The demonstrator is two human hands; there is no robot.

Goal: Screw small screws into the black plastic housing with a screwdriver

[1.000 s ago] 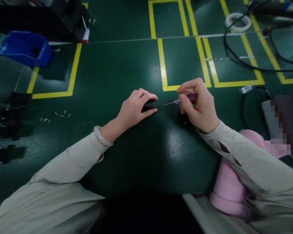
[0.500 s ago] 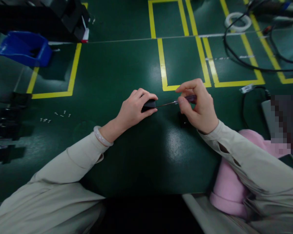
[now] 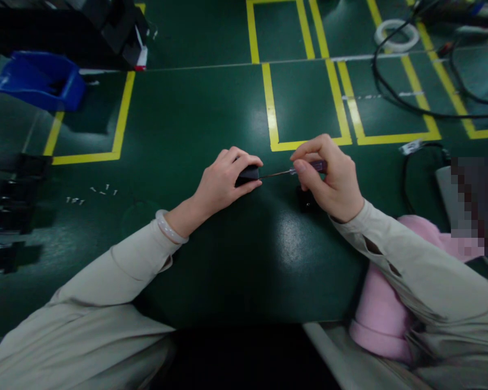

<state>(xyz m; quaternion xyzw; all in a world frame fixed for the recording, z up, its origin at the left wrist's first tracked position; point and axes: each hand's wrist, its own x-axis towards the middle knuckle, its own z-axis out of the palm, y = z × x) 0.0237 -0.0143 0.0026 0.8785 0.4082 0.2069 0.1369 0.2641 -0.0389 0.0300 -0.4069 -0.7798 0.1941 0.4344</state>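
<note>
My left hand [image 3: 226, 176] is closed around a small black block-like part [image 3: 249, 174] on the green table, thumb on the near side and fingers over the far side. In my right hand [image 3: 329, 176] is a screwdriver [image 3: 318, 166] with a clear purplish handle, pinched between thumb and fingers. Its thin shaft points left, and the tip meets the right end of the black part. Just below my right hand a small dark piece [image 3: 307, 201] with a shiny spot lies on the table, partly covered by the hand.
Several small screws [image 3: 101, 190] lie loose to the left. Black parts [image 3: 14, 206] line the left edge, and a blue bin [image 3: 40, 81] stands behind them. A white tape roll [image 3: 396, 36] and black cable [image 3: 390, 95] are at the back right. Pink cloth [image 3: 384, 319] lies under my right forearm.
The fingers of my right hand have shifted slightly on the screwdriver handle. My left hand and the black part look the same.
</note>
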